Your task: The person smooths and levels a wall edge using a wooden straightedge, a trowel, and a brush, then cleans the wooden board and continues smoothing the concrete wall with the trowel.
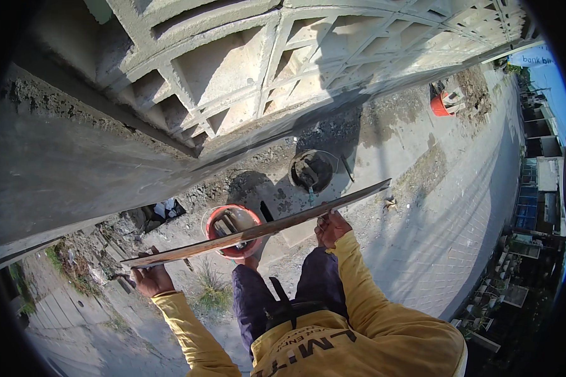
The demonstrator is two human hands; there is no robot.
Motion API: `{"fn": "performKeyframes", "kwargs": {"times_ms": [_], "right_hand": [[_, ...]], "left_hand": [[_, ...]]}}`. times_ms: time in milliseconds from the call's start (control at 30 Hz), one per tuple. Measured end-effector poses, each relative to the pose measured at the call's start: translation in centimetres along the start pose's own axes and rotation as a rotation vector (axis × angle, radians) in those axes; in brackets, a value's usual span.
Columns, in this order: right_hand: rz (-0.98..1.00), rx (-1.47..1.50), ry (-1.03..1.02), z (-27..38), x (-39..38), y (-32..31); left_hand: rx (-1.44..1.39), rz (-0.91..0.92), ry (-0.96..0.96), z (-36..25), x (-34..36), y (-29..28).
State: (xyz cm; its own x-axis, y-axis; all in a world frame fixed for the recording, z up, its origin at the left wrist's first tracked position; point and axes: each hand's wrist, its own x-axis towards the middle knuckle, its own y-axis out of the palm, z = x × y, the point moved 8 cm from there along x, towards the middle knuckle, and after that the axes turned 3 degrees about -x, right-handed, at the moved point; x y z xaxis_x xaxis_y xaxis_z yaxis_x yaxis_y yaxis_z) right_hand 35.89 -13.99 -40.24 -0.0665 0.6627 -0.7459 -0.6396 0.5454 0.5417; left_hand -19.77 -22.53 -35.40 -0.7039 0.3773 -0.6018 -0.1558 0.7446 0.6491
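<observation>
A long, narrow wooden board [277, 223] stretches across in front of me, rising from lower left to upper right. Near its left end my left hand [152, 276] is closed round the lower edge. My right hand [331, 229] grips the same edge toward the right part, fingers curled under it. Below the board a red bucket [256, 218] with tools and water-like contents stands on the ground, partly covered by the board. Beyond the board sits a dark bucket [321, 171] holding grey mortar and a tool with a green handle [311, 196].
A pale concrete lattice wall [226, 69] rises ahead, with a smooth grey plastered section [75, 176] at left. Another red bucket [442, 105] stands farther along the wall. Rubble [207, 188] lies at the wall's foot; weeds [212, 290] grow near my feet. Paving [446, 251] spreads right.
</observation>
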Motion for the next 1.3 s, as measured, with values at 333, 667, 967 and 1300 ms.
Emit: {"fn": "performKeyframes", "kwargs": {"times_ms": [333,667,967,1300], "right_hand": [[0.261,0.062,-0.087,20.2,11.0,-6.4],[0.419,0.043,-0.093,33.0,16.3,-10.0],[0.393,0.106,-0.069,27.1,20.7,-14.4],[0.479,0.154,-0.097,21.5,29.4,-12.8]], "left_hand": [[0.115,-0.018,-0.070,19.6,-13.8,-3.2],[0.166,0.189,-0.274,37.3,-24.5,-0.8],[0.385,0.276,-0.391,46.6,-23.5,-4.9],[0.597,0.520,-0.341,53.8,-14.8,-7.7]]}}
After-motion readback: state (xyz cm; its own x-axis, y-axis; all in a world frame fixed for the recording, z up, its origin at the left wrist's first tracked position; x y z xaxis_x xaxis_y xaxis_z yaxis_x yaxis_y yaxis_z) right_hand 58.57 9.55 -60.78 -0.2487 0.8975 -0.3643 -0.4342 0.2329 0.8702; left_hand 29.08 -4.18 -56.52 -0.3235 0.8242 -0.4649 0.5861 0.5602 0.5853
